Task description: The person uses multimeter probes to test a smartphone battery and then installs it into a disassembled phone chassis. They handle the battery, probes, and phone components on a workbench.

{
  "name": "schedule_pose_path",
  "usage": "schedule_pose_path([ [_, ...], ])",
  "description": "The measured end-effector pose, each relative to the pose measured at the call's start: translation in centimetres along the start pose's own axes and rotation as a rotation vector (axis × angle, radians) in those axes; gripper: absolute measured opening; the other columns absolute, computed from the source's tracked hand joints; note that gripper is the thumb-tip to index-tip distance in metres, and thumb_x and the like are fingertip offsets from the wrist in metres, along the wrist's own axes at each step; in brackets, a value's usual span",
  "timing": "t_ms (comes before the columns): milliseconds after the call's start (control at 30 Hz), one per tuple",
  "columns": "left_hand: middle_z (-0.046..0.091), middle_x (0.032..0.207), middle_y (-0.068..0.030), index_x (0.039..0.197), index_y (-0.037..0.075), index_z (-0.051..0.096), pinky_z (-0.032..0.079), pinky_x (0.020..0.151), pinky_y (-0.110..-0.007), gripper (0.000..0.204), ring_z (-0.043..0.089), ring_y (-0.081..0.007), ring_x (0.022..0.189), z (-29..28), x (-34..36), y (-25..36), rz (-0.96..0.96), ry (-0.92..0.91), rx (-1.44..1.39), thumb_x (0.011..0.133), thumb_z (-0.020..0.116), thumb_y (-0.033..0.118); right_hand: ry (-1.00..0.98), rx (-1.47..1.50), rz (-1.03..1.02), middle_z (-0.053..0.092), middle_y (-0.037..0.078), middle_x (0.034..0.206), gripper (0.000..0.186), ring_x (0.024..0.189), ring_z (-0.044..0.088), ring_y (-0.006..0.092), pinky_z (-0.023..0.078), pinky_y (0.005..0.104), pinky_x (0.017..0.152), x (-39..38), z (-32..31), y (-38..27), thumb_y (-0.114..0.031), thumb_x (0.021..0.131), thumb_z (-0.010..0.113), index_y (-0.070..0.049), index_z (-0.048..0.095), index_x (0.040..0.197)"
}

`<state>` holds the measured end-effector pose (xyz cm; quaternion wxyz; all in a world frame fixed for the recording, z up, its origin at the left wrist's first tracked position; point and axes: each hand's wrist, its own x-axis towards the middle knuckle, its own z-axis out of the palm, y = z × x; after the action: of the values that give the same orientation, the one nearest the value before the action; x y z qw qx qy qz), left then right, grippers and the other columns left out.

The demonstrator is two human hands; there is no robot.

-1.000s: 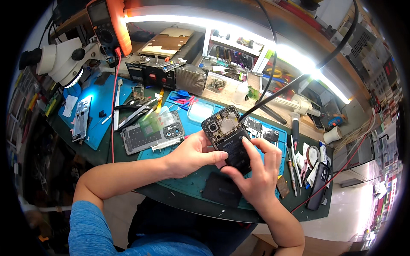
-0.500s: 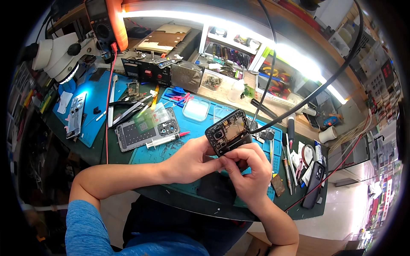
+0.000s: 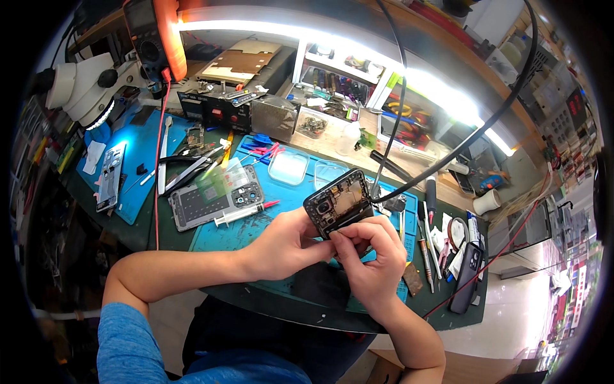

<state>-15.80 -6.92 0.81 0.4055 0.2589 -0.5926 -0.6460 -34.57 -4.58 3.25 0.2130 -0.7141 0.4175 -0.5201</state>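
An opened smartphone (image 3: pixel 345 200) is held tilted above the blue work mat (image 3: pixel 220 238), its camera and inner parts bare. My left hand (image 3: pixel 289 246) grips its left and lower side, with the fingers partly behind it. At the lower edge my right hand (image 3: pixel 373 256) is closed, thumb and fingertips pinched against the phone. Whether a small part sits in that pinch is too small to tell. Left of my hands lie a grey phone back housing (image 3: pixel 214 200) and a syringe (image 3: pixel 246 212) with a pink tip.
A clear plastic box (image 3: pixel 288 168) stands beyond the syringe. Tweezers and pliers (image 3: pixel 192 169) lie at the left, near another phone (image 3: pixel 112 178) under the microscope (image 3: pixel 83 89). Pens, tools and a black phone case (image 3: pixel 467 278) crowd the right. A black cable (image 3: pixel 473 137) hangs over the bench.
The phone and the fingers around it have shifted very slightly in the picture, as has the whole bench. Both hands keep the same grip.
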Motion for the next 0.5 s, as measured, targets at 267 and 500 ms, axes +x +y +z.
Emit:
schedule_pose_path([
  [267,0.073,0.111,-0.0066,0.126,-0.001,0.063,0.060,0.087,-0.032,0.026,0.072,-0.0139,0.099,-0.3,0.3,-0.7,0.015,-0.006,-0.126,0.101,0.068,0.000,0.017,-0.066,-0.045,0.067,0.006,0.089,0.013,0.065,0.065,0.0121,0.052,0.0251,0.053,0.2,0.0,-0.1,0.000,0.088,0.084,-0.001,0.075,0.096],
  [500,0.071,0.108,-0.0061,0.129,0.000,0.056,0.059,0.085,-0.033,0.033,0.070,-0.0135,0.091,-1.2,0.8,0.8,-0.154,0.030,-0.258,0.099,0.071,0.003,0.229,-0.171,-0.048,0.071,0.005,0.097,0.029,0.086,0.068,0.0146,0.053,0.0257,0.072,1.5,-1.5,1.5,-0.012,0.092,0.084,-0.004,0.074,0.118],
])
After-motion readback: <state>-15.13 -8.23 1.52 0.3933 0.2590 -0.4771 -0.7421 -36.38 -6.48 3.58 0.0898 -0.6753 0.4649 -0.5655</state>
